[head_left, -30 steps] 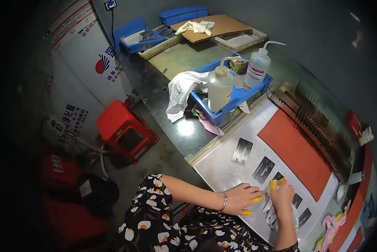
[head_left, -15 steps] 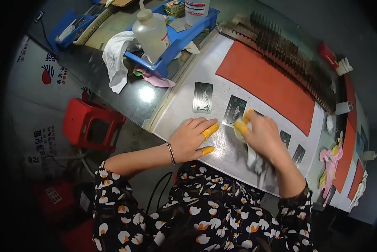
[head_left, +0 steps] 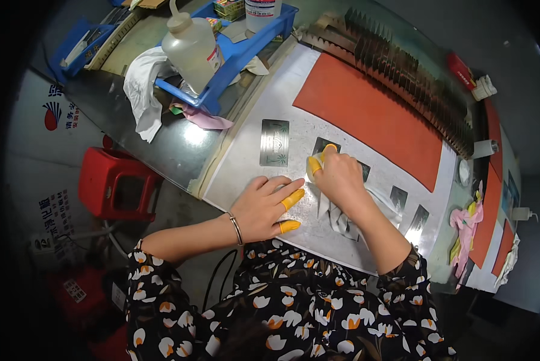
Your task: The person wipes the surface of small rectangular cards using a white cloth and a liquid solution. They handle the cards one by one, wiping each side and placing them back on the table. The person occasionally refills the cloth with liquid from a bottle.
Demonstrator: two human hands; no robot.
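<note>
My right hand [head_left: 341, 180], with yellow finger covers on its thumb and forefinger, is closed on a white cloth [head_left: 337, 218]. The gripped part of the cloth presses on a dark metal card [head_left: 326, 144], and the rest trails under my wrist across the white sheet. My left hand [head_left: 268, 203] lies flat, fingers spread, just left of it; two of its fingers also wear yellow covers. Another metal card [head_left: 274, 143] with a palm-tree design sits beyond my left hand. Several more cards, such as this one [head_left: 398, 197], lie in a row toward the right.
An orange-red mat [head_left: 369, 117] covers the far part of the white sheet. Behind it stands a rack [head_left: 396, 66] of upright dark plates. A blue tray [head_left: 216, 90] with a squeeze bottle [head_left: 191, 51] is at far left. Pink cloth [head_left: 462, 225] lies right; a red stool [head_left: 119, 183] stands left.
My right hand has moved left and slightly away with the cloth, and now covers more of the card. The loose cloth spreads wider under my wrist. The view has shifted a little.
</note>
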